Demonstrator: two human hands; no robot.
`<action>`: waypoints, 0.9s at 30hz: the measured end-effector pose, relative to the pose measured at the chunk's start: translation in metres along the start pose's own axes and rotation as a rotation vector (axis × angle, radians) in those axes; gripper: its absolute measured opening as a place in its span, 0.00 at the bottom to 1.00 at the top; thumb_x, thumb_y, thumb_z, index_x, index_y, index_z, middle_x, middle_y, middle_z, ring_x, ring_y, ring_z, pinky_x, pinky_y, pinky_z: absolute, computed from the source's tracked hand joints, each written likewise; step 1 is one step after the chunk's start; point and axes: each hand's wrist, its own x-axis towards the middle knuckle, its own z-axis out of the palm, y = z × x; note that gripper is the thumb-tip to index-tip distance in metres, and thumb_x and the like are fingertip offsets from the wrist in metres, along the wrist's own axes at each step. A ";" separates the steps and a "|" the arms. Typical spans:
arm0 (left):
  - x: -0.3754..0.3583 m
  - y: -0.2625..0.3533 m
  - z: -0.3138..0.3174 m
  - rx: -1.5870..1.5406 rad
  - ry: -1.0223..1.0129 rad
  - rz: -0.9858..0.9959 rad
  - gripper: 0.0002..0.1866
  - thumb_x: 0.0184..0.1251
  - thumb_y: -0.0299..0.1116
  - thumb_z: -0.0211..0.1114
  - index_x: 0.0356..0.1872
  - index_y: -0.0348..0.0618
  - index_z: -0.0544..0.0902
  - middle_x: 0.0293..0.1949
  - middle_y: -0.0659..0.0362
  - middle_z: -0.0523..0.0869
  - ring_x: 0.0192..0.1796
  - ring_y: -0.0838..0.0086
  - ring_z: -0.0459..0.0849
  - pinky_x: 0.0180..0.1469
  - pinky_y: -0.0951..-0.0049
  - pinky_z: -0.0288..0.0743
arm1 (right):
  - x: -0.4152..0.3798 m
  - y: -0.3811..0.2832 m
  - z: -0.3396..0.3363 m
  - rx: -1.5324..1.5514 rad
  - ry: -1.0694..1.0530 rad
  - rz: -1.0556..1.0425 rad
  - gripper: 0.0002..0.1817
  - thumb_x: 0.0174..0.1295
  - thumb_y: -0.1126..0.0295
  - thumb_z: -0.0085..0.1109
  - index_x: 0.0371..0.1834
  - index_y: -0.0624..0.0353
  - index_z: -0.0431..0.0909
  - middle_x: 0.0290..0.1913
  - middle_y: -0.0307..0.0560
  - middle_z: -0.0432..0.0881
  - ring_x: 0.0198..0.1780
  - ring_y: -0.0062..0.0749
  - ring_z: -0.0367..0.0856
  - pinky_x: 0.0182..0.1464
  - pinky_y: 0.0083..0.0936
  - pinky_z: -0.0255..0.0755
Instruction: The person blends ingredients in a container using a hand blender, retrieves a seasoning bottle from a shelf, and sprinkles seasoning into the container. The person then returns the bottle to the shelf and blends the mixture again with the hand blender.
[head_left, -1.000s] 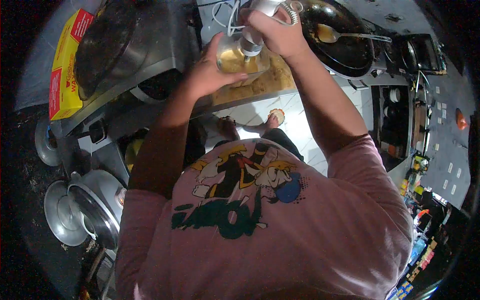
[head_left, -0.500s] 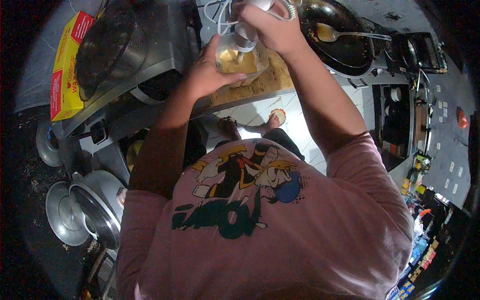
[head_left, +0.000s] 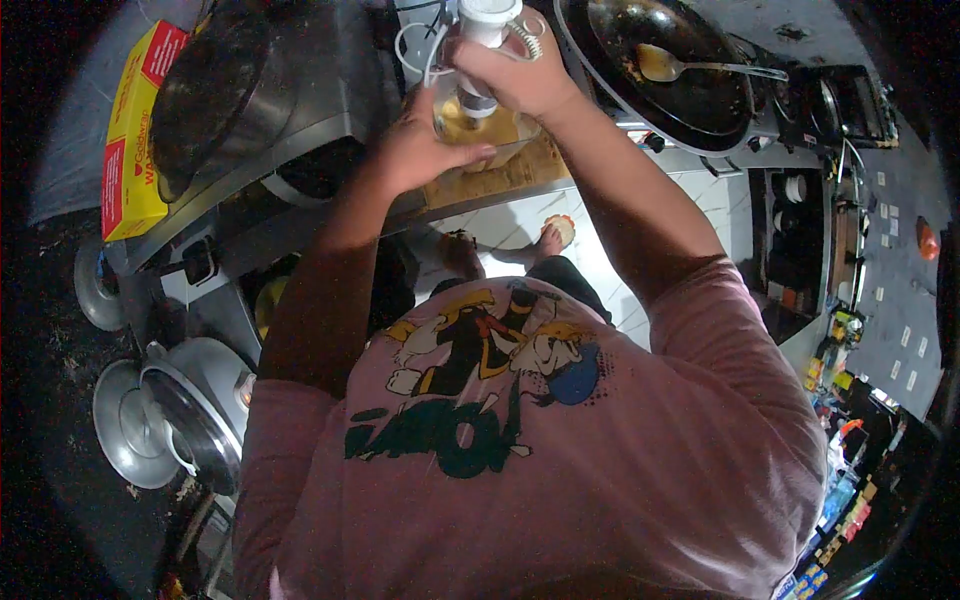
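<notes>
At the top of the view, my right hand (head_left: 515, 75) is wrapped round the white body of a hand blender (head_left: 490, 22). The blender stands nearly upright, its lower end inside a clear container (head_left: 512, 152) of yellowish liquid (head_left: 478, 128). My left hand (head_left: 420, 148) grips the container's left side, thumb along the near side. The blender's tip is hidden in the liquid. Beneath the container lies a wooden board (head_left: 535, 172) at the counter's front edge. A white cord (head_left: 412, 45) loops beside the blender.
On the right, a large dark pan (head_left: 700, 110) holds a spoon (head_left: 680, 68) with yellow residue. A dark pot (head_left: 215, 100) and a yellow-red wrap box (head_left: 140, 130) stand on the left. Metal basins (head_left: 130, 425) sit lower left. Shelves (head_left: 790, 240) are at right.
My right hand and the blender have shifted left and become more upright, bringing the blender's white top into view. My left hand stays on the container.
</notes>
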 end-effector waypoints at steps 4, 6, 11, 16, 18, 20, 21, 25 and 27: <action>0.004 -0.014 0.007 0.033 0.004 0.002 0.69 0.51 0.60 0.83 0.82 0.32 0.47 0.78 0.34 0.63 0.79 0.47 0.67 0.78 0.57 0.64 | -0.013 -0.004 -0.009 0.051 0.039 0.169 0.06 0.59 0.73 0.66 0.37 0.60 0.80 0.31 0.39 0.82 0.34 0.25 0.80 0.38 0.31 0.74; 0.003 -0.017 0.009 0.103 0.022 0.020 0.67 0.54 0.59 0.82 0.82 0.30 0.48 0.78 0.36 0.64 0.79 0.51 0.66 0.78 0.58 0.63 | -0.013 0.016 -0.019 0.030 0.041 0.236 0.16 0.54 0.60 0.77 0.42 0.54 0.86 0.36 0.39 0.89 0.37 0.23 0.86 0.43 0.32 0.83; 0.005 -0.046 0.012 -0.108 -0.039 0.118 0.52 0.63 0.39 0.78 0.81 0.37 0.55 0.80 0.46 0.59 0.81 0.54 0.59 0.83 0.53 0.50 | -0.024 0.042 -0.006 -0.452 0.227 0.182 0.36 0.49 0.43 0.79 0.55 0.56 0.82 0.48 0.51 0.88 0.50 0.43 0.87 0.54 0.42 0.81; 0.016 -0.055 0.001 0.410 -0.203 0.106 0.50 0.66 0.49 0.75 0.79 0.31 0.59 0.75 0.34 0.68 0.76 0.45 0.69 0.75 0.51 0.65 | -0.038 0.005 -0.004 -0.279 0.160 0.220 0.30 0.43 0.55 0.76 0.48 0.60 0.78 0.39 0.53 0.86 0.39 0.50 0.87 0.43 0.45 0.80; 0.009 -0.006 -0.001 0.403 -0.198 -0.051 0.46 0.66 0.52 0.75 0.75 0.30 0.66 0.71 0.35 0.73 0.72 0.44 0.74 0.72 0.51 0.69 | -0.045 0.006 0.005 -0.258 0.227 0.099 0.30 0.43 0.56 0.75 0.48 0.61 0.77 0.39 0.54 0.86 0.39 0.50 0.87 0.43 0.45 0.80; -0.003 0.033 -0.002 0.395 -0.193 -0.233 0.44 0.66 0.54 0.75 0.71 0.29 0.72 0.68 0.35 0.78 0.68 0.43 0.78 0.69 0.50 0.72 | -0.050 0.000 -0.001 -0.218 0.275 -0.017 0.30 0.43 0.58 0.75 0.49 0.61 0.77 0.39 0.54 0.87 0.40 0.50 0.87 0.43 0.45 0.80; -0.008 0.047 -0.005 0.373 -0.190 -0.208 0.42 0.65 0.55 0.75 0.66 0.28 0.75 0.62 0.36 0.80 0.63 0.45 0.80 0.65 0.50 0.73 | -0.054 -0.008 -0.002 -0.166 0.265 0.019 0.30 0.43 0.58 0.75 0.48 0.62 0.76 0.39 0.54 0.86 0.40 0.50 0.87 0.43 0.44 0.79; -0.011 0.078 -0.012 0.281 -0.175 -0.126 0.40 0.59 0.61 0.78 0.47 0.23 0.87 0.40 0.39 0.91 0.43 0.51 0.88 0.50 0.51 0.77 | -0.053 0.011 -0.006 -0.150 0.305 0.009 0.30 0.43 0.60 0.76 0.49 0.62 0.76 0.40 0.55 0.86 0.43 0.50 0.87 0.43 0.43 0.78; 0.003 0.025 -0.008 0.278 -0.139 -0.146 0.38 0.60 0.59 0.77 0.47 0.24 0.87 0.39 0.40 0.91 0.42 0.52 0.87 0.50 0.51 0.77 | -0.055 0.013 -0.005 -0.153 0.327 0.002 0.31 0.43 0.61 0.77 0.49 0.61 0.76 0.40 0.55 0.86 0.42 0.50 0.87 0.43 0.43 0.77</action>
